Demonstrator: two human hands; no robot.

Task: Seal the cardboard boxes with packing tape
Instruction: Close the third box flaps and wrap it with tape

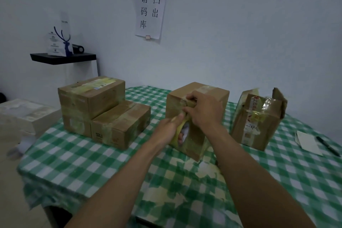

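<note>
A tall cardboard box [211,94] stands upright in the middle of the table. My left hand [167,128] grips a roll of yellowish packing tape [182,133] against the box's near face. A strip of tape runs from the roll up that face. My right hand [203,109] lies on the strip near the box's top edge, fingers curled over the tape there. To the right stands another box [259,122] with its top flaps open and old tape on it. At the left sit three taped boxes [103,109], one stacked on another.
The table carries a green-and-white checked cloth [92,157]. A paper slip [309,142] and a black pen [327,146] lie at the right edge. A white box [24,116] sits beyond the table's left side. A black wall shelf [63,58] hangs behind.
</note>
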